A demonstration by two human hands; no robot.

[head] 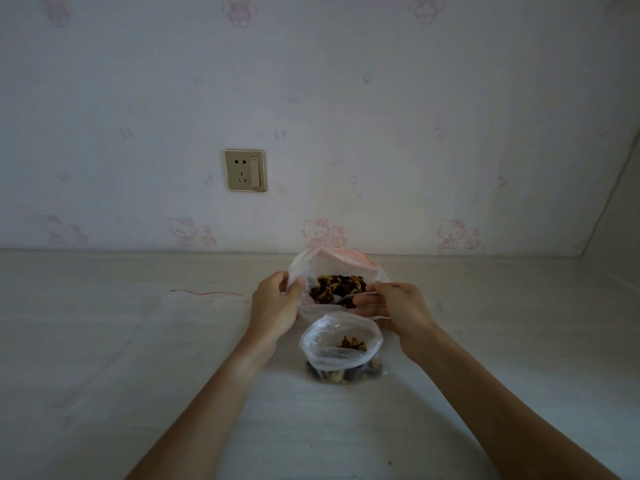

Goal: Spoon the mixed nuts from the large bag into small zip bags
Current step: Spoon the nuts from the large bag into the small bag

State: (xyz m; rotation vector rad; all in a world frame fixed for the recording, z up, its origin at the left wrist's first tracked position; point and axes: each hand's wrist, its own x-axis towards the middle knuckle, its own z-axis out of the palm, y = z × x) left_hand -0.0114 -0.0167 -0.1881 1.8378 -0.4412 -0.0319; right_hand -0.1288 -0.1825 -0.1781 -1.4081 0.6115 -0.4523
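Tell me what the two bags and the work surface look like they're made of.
Large bag: thin, soft plastic film, translucent, glossy; it crumples where the left hand pinches its rim, and the nuts show inside.
Small zip bag: clear thin plastic, with shiny creases and nuts visible through its wall.
Work surface: pale, matt, faintly streaked like wood grain; possibly laminate or painted wood, but I can't tell which.

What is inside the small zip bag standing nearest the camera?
The small zip bag holds mixed nuts, seen through its open mouth and along its clear bottom. How full it is cannot be told; the folded plastic hides the middle.
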